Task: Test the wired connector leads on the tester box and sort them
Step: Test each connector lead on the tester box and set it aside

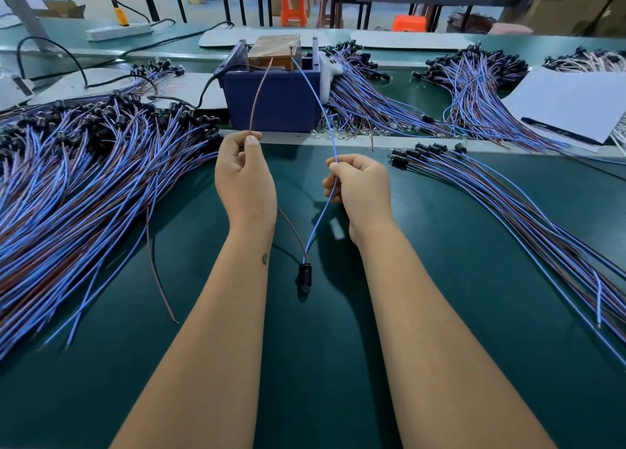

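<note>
One connector lead hangs between my hands, its black connector dangling low above the green mat. My left hand pinches the brown wire, whose free end reaches up to the top of the blue tester box. My right hand pinches the blue wire, which also runs up to the box top. A brown block with metal contacts sits on the box. Whether the wire tips touch the contacts is too small to tell.
A big heap of blue-and-brown leads covers the left of the mat. A smaller row of leads fans along the right. More bundles lie behind, beside white sheets. A loose brown wire lies near my left forearm.
</note>
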